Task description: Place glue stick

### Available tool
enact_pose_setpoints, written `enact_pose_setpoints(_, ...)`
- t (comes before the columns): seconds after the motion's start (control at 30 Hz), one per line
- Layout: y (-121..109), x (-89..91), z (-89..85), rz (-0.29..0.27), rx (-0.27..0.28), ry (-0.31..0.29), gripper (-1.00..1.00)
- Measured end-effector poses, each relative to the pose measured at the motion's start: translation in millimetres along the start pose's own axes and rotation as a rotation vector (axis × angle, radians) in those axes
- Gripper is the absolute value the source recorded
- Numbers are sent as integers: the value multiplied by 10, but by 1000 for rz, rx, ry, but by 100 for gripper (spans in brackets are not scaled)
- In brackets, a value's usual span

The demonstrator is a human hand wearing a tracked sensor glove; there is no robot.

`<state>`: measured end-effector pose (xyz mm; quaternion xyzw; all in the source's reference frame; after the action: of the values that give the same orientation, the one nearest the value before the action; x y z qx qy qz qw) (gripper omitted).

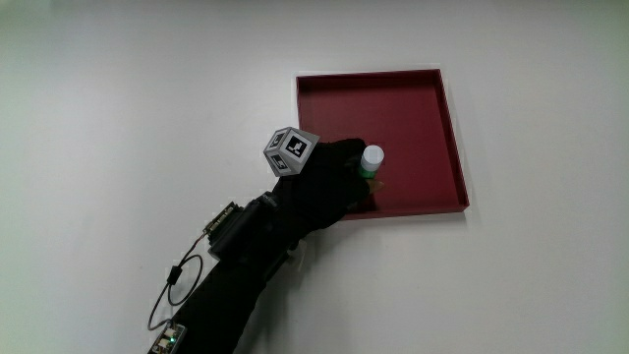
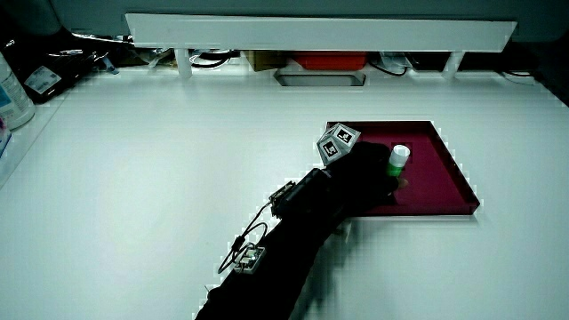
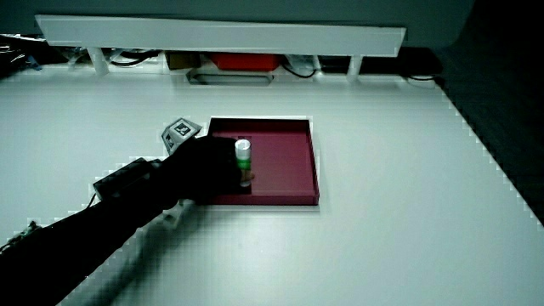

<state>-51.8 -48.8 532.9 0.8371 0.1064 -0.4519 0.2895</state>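
A glue stick (image 1: 371,160) with a white cap and green body stands upright inside the dark red tray (image 1: 413,108), close to the tray wall nearest the person. The gloved hand (image 1: 334,182) reaches over that wall and its fingers wrap the stick's lower body. In both side views the stick (image 2: 399,158) (image 3: 243,158) rises out of the hand (image 2: 364,178) (image 3: 208,170), cap uppermost, its base at or just above the tray floor. The patterned cube (image 1: 290,150) sits on the back of the hand.
The tray (image 2: 444,173) (image 3: 293,153) holds nothing else that shows. A low white partition (image 2: 320,31) runs along the table edge farthest from the person, with boxes and cables under it. A white bottle (image 2: 11,93) stands at the table's edge.
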Motion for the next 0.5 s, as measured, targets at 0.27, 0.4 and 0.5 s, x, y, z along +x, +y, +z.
enact_pose_setpoints(0.27,-12,-35,-42,-5,19,-8,0)
enact_pose_setpoints(0.4,-36,-42,-33,1,35,-29,0)
enact_pose_setpoints(0.5,-50,-39,-25,1,42,-32,-7)
